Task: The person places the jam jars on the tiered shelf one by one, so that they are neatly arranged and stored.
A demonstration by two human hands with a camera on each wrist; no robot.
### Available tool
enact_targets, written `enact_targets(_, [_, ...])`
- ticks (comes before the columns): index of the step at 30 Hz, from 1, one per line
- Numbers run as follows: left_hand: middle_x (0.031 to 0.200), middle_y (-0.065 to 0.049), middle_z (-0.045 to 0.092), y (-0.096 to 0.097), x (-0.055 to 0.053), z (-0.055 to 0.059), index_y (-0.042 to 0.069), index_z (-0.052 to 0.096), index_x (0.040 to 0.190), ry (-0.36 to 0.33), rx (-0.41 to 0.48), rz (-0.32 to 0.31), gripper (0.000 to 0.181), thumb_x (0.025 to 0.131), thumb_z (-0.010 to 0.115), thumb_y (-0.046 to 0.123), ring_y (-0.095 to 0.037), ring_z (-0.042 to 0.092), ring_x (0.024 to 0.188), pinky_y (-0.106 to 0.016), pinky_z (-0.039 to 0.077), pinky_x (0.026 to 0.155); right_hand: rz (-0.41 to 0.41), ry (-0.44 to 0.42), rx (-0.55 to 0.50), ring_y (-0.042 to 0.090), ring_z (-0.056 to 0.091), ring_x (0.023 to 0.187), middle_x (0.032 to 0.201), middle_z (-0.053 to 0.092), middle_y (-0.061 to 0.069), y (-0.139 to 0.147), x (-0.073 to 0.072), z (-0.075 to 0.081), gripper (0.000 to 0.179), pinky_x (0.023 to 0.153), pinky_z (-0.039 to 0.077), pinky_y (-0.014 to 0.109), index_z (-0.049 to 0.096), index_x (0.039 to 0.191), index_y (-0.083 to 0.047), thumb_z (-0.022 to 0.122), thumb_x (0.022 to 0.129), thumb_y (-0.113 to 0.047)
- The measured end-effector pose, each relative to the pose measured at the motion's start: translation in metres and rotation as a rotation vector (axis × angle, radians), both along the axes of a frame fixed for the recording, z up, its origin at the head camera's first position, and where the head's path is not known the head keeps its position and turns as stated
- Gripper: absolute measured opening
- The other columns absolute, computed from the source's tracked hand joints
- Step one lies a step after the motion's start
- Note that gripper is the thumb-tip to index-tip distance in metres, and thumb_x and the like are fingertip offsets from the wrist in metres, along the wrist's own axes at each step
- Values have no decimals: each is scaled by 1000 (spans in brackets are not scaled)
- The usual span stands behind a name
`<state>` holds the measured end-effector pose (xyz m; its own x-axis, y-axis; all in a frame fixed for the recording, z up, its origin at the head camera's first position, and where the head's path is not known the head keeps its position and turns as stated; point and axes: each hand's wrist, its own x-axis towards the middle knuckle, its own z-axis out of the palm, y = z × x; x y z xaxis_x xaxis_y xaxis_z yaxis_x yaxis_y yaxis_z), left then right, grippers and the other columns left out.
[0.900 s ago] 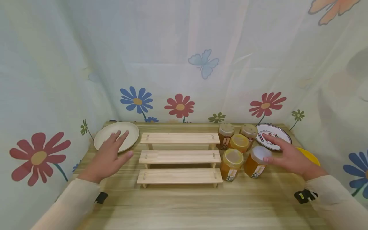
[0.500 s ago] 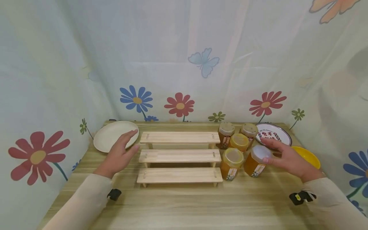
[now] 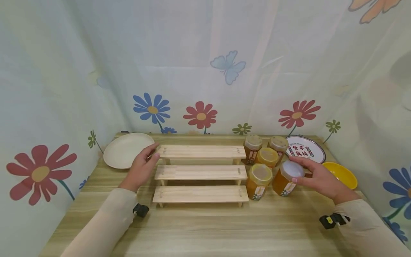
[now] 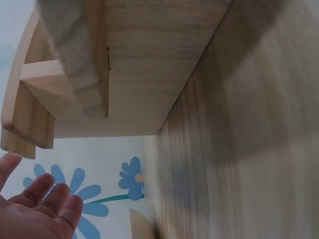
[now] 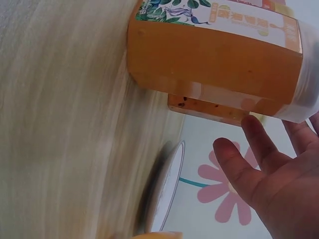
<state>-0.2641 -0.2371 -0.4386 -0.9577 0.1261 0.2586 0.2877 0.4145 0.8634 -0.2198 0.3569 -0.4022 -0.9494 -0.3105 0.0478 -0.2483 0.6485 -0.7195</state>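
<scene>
My left hand is at the left end of the top board of a three-step wooden display stand, its thumb and fingertips close to the board's corner. In the left wrist view, its fingers are loosely bent below the stand's wooden end. My right hand straddles the white lid of an amber honey jar, thumb at the near side and forefinger at the far side. The right wrist view has this jar upright on the table with relaxed fingers beside it; the thumb is hidden there.
Several more honey jars stand close together, including a yellow-lidded one between stand and right hand. A cream plate lies back left. At the right are a patterned plate and a yellow bowl. A flowered curtain encloses the table.
My left hand has moved right, from over the cream plate to the stand's left end. My right hand has moved slightly left and closer about the white lid. The jars have stayed put.
</scene>
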Motion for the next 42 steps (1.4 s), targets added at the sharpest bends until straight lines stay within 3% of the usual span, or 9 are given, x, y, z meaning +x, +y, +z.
enact_targets(9, [167, -16, 38, 9, -12, -12, 6, 40, 162, -11, 94, 17, 53, 115, 45, 31, -33, 37, 153, -52, 30, 124, -21, -57, -32, 40, 53, 124, 156, 43, 29, 1, -5, -9, 76, 87, 53, 19, 39, 162, -6, 77, 98, -21])
enact_targets(19, [170, -15, 31, 20, -12, -15, 11, 35, 165, -48, 187, 3, 53, 116, 39, 32, -33, 35, 153, -53, 30, 124, -51, -55, -33, 45, 50, 129, 159, 39, 30, 0, -6, -12, 77, 89, 47, 12, 38, 162, -7, 78, 98, -23])
enact_targets(25, [166, -18, 37, 26, -11, -17, 14, 36, 164, -63, 229, 9, 51, 117, 38, 32, -34, 40, 147, -53, 30, 122, -64, -77, -43, 44, 49, 131, 161, 37, 30, 1, -3, -12, 82, 89, 46, 11, 33, 165, -9, 78, 98, -25])
enact_targets(31, [165, -15, 40, 27, -8, -18, 19, 39, 163, -96, 234, 56, 50, 116, 38, 35, -33, 41, 147, -53, 29, 124, -63, -75, -61, 42, 51, 128, 158, 41, 30, -2, -3, -14, 81, 89, 49, 14, 34, 164, -9, 78, 98, -23])
enact_targets(36, [167, -14, 37, 26, -8, -18, 21, 39, 163, -115, 252, 56, 50, 116, 38, 37, -34, 38, 149, -54, 27, 125, -82, -69, -44, 43, 53, 127, 157, 43, 30, -2, -5, -17, 80, 89, 48, 14, 36, 163, -10, 79, 97, -23])
enact_targets(42, [168, -11, 36, 26, -10, -24, 23, 39, 163, -89, 227, 57, 51, 116, 36, 41, -33, 39, 149, -54, 29, 123, -96, -70, -33, 42, 54, 127, 157, 44, 30, -3, -6, -18, 80, 88, 48, 14, 37, 163, -10, 79, 97, -25])
